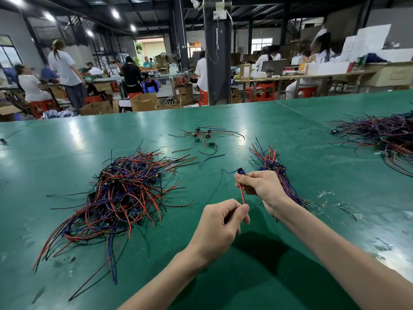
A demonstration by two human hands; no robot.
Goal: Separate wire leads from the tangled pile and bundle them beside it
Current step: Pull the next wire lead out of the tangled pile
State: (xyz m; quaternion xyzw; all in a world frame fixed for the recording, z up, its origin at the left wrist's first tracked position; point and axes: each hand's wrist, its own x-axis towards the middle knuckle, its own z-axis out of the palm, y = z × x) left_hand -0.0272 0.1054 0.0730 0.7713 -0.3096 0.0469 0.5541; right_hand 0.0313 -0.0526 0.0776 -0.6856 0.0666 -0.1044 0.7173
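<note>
left grip (223, 222) and right grip (261, 186) both pinch one red wire lead (242, 194); excess tension may strain its connector (241, 171) or slip it free.

The green bench (67, 153) bears a tangled pile (125, 189) of red, blue and black leads on the left, a neater bundle (273, 163) to its right. A small cluster (203, 136) lies farther back, another heap (384, 135) far right.

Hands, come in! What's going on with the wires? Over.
Left hand and right hand both pinch one red lead. Tangled pile left, bundle right. Nothing in the way.
</note>
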